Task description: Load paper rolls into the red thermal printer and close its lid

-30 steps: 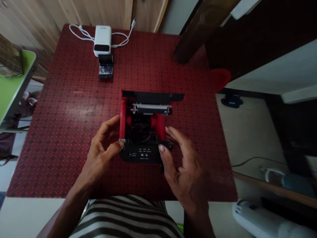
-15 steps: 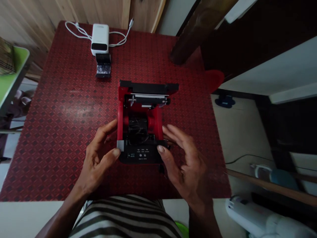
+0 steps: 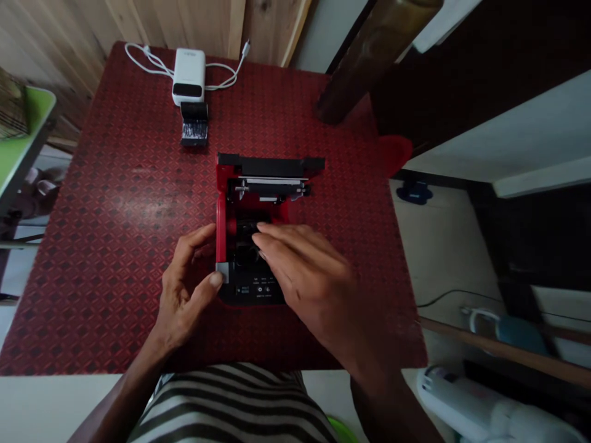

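A red and black label printer [image 3: 231, 212] sits with its lid open on the red patterned tabletop [image 3: 115, 203]. My left hand [image 3: 187, 286] grips its front left corner, thumb on the black control panel and fingers along the red side wall. My right hand [image 3: 307, 280] reaches over the printer from the right, fingers stretched out flat above the open roll compartment and holding nothing. It hides the right side of the compartment and part of the panel.
At the table's far edge a white power bank [image 3: 188, 75] lies with a white cable [image 3: 143, 58], and a small black part [image 3: 194, 123] rests just in front of it. A dark wooden post [image 3: 369, 55] stands at the back right. A green stool [image 3: 21, 147] is at left.
My right hand has left the printer's right front corner and moved left over the open compartment. My left hand keeps its hold on the left corner.
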Demonstrator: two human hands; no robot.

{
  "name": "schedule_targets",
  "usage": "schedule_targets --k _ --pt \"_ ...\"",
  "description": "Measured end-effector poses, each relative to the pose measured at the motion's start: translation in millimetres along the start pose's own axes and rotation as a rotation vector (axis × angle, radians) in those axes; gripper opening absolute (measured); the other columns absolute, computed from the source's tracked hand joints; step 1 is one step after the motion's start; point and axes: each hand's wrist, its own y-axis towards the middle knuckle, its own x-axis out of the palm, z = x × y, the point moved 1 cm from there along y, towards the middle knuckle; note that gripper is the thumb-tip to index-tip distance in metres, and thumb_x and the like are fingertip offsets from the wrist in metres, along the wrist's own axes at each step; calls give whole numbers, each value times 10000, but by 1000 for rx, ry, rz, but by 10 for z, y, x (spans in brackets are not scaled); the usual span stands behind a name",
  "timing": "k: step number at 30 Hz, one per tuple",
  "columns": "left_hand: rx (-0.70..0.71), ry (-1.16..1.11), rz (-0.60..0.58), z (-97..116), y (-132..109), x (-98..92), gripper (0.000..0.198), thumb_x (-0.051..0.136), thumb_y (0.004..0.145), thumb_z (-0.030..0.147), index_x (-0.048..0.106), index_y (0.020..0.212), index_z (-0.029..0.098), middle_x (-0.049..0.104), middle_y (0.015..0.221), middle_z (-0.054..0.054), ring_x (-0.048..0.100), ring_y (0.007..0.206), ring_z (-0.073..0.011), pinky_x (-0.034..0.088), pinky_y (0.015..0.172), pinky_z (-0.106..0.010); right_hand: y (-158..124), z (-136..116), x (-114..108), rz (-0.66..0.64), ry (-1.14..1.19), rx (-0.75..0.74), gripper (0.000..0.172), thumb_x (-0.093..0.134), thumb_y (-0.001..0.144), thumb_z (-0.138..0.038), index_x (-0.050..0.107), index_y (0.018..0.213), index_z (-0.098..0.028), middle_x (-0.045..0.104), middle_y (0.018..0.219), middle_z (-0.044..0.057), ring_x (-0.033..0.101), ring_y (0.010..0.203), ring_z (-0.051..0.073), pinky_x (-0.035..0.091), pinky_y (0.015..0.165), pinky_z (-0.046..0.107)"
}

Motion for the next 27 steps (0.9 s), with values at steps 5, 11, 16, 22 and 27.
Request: schedule_targets --k 5,11,16,22,27 --pt "21 10 -17 16 9 -9 582 794 1067 514 687 1613 342 693 1601 -95 650 1510 -386 470 1337 -595 236 77 152 -280 -68 50 267 663 1078 -5 827 1082 -215 890 1201 86 836 1069 257 690 1005 426" --pt "23 12 -28 -3 7 -18 585 787 1074 501 667 1627 353 665 1640 -98 618 1546 -393 444 1357 -615 454 91 161 -421 -149 71 267 654 1077 -8 812 1190 -192 866 1232 99 839 1072 258 680 912 382" --pt "30 11 -35 -8 2 -19 565 785 1085 482 669 1626 369 651 1658 -88 593 1576 -391 415 1375 -618 585 85 235 -456 -256 52 303 618 1084 -9 783 1265 -188 861 1186 109 838 917 254 622 723 360" --pt "60 62 -26 -8 0 -36 580 785 1083 517 672 1629 356 662 1649 -91 606 1561 -391 440 1353 -616 758 32 251 -618 -320 100 417 482 1095 6 760 1364 -149 836 1258 185 837 1042 294 611 810 375" --pt "42 63 -30 -18 -2 -37 593 773 1093 527 653 1647 354 675 1646 -95 633 1546 -383 456 1349 -612 804 -15 156 -709 -345 126 426 437 1138 -48 730 1435 -133 818 1342 195 831 1118 322 612 808 406"
